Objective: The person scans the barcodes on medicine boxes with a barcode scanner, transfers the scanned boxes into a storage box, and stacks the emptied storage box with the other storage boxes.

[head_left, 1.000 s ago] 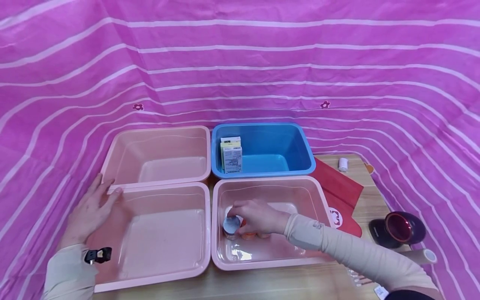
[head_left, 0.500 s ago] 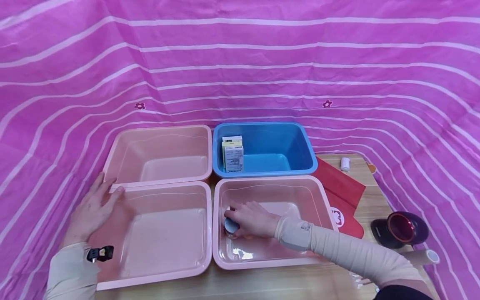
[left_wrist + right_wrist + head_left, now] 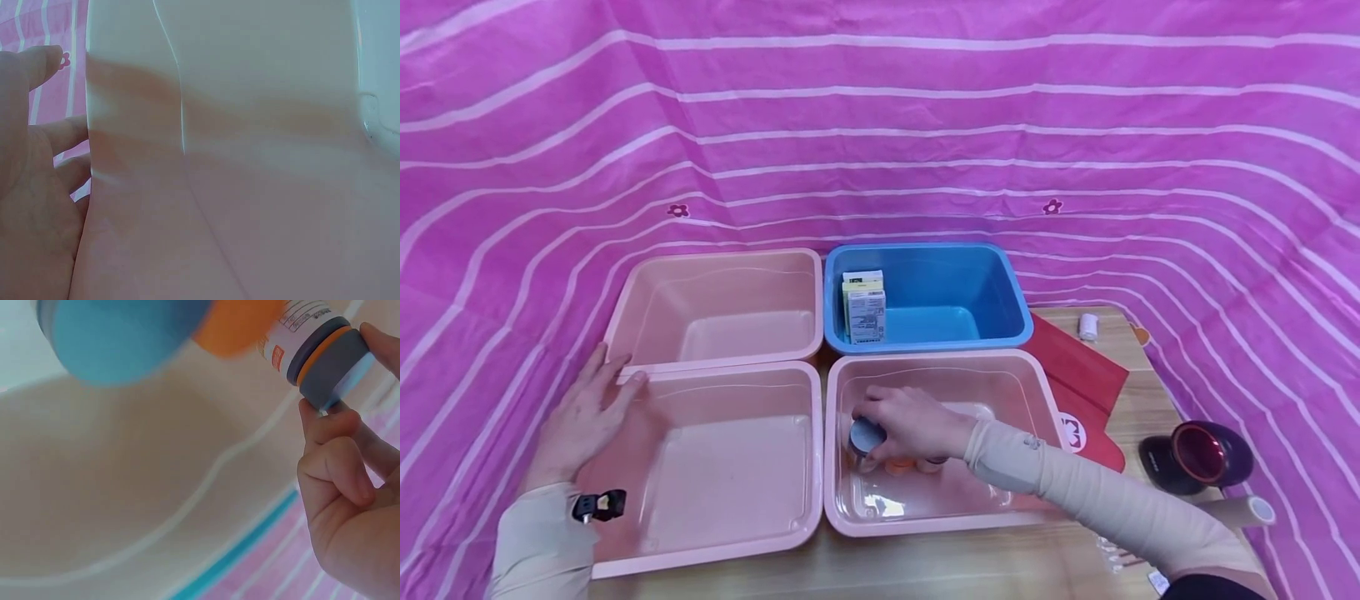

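My right hand [image 3: 913,421] reaches into the front right pink bin [image 3: 940,527]. Its thumb and fingertips pinch the grey cap of a pill bottle [image 3: 867,434] near the bin's left wall. In the right wrist view the bottle [image 3: 331,369] shows a white label and an orange ring below the cap. An orange-capped bottle [image 3: 898,467] stands under the hand, with another small container [image 3: 931,464] beside it. The left hand [image 3: 576,421] rests on the outer left rim of the front left pink bin [image 3: 700,554], fingers loosely extended; the left wrist view shows it [image 3: 37,187] along the bin wall.
Behind stand another pink bin [image 3: 722,258] and a blue bin [image 3: 925,342] holding several medicine boxes [image 3: 867,317]. On the right lie a red folder [image 3: 1078,367], a small white roll [image 3: 1087,327], a dark device [image 3: 1202,454] and a pale tube [image 3: 1247,510].
The right hand dipped left over the grey-capped bottle, then shifted slightly up and back right; the cap now sits a little higher in view. The left hand stays on the rim.
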`<state>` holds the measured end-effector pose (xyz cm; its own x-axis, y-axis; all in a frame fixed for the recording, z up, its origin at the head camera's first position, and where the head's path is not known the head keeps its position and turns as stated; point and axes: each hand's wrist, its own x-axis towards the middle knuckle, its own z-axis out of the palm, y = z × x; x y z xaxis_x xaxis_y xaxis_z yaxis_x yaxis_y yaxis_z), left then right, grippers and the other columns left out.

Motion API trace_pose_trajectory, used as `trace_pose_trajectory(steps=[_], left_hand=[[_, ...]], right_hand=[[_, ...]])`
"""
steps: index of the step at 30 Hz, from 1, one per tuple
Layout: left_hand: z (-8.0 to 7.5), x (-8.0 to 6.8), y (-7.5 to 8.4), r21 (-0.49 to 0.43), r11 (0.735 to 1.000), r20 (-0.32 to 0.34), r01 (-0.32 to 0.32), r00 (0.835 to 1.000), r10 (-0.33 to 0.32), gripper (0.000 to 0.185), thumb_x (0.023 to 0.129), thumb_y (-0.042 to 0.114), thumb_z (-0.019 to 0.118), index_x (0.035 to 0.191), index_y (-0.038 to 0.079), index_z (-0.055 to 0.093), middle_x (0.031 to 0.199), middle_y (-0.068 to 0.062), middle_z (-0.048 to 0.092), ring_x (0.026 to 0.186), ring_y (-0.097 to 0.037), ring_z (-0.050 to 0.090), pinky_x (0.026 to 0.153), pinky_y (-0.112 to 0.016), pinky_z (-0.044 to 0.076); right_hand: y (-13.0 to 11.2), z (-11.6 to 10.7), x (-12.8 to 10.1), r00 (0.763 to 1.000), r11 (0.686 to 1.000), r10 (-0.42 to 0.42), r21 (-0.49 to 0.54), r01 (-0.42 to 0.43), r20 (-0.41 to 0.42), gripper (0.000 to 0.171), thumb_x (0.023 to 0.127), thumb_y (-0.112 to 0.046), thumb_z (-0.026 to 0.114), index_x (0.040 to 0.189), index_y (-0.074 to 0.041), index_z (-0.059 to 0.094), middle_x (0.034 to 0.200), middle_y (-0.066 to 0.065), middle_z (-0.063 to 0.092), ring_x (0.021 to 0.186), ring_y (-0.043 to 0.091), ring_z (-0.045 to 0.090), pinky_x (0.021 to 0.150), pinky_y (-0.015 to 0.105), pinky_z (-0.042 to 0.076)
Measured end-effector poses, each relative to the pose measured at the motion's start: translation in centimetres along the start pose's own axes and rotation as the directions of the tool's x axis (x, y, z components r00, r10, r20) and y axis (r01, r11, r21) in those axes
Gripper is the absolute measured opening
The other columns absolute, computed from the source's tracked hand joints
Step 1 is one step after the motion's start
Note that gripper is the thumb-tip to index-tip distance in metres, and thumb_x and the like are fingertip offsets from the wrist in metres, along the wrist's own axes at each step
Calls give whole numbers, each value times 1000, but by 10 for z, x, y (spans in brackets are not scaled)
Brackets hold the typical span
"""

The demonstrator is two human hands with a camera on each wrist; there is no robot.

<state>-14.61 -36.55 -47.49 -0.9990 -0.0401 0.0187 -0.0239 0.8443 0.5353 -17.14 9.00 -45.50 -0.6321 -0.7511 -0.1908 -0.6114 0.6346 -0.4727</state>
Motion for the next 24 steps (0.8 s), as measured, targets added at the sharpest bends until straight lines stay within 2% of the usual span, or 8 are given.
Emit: trace_pose_trajectory(steps=[4,7,11,14,19,24], left_hand=[[-1,0,0,4,1000,2,4,1000,-4,65,109,43,42,159,2,31,172,-20,-1,151,-59,10,107,-83,18],[-1,0,1,7,1000,3,6,1000,-6,65,109,43,42,159,2,31,172,-20,-1,151,-59,10,106,-83,19],[-1,0,1,8,1000,2,4,1000,-4,65,109,43,42,159,3,31,172,-20,0,151,-59,10,106,-83,19],[0,1,1,10,1000,1,-3,1000,3,65,109,43,42,159,2,32,172,-20,0,151,-59,11,105,-83,19],[1,2,0,4,1000,6,-12,1000,12,65,109,43,43,159,2,31,172,-20,-2,150,-60,10,106,-84,18],[0,0,-1,-1,1000,10,-16,1000,16,66,109,42,43,159,2,30,172,-20,-3,151,-60,8,105,-84,17]], right_hand=[[-6,-21,-7,998,1000,-6,-28,5,-64,57,80,-42,88,129,-18,70,105,-5,63,89,8,61,79,22,56],[-8,-37,-15,993,1000,-22,-8,21,-118,54,81,-36,89,127,-16,71,109,-3,66,93,9,63,81,22,57],[-7,-59,-30,983,999,-25,29,31,-181,52,79,-31,90,124,-14,72,104,-3,66,88,11,62,73,21,57],[-4,-76,-45,977,998,-1,61,15,-214,52,78,-29,91,123,-13,71,103,-3,64,86,12,60,68,22,56],[8,-99,-75,959,997,28,80,-6,-280,52,77,-24,92,123,-12,71,111,-1,66,95,13,62,73,29,61],[24,-115,-110,941,997,64,59,-47,-333,50,77,-19,92,122,-13,71,111,-2,66,97,13,65,77,29,60]])
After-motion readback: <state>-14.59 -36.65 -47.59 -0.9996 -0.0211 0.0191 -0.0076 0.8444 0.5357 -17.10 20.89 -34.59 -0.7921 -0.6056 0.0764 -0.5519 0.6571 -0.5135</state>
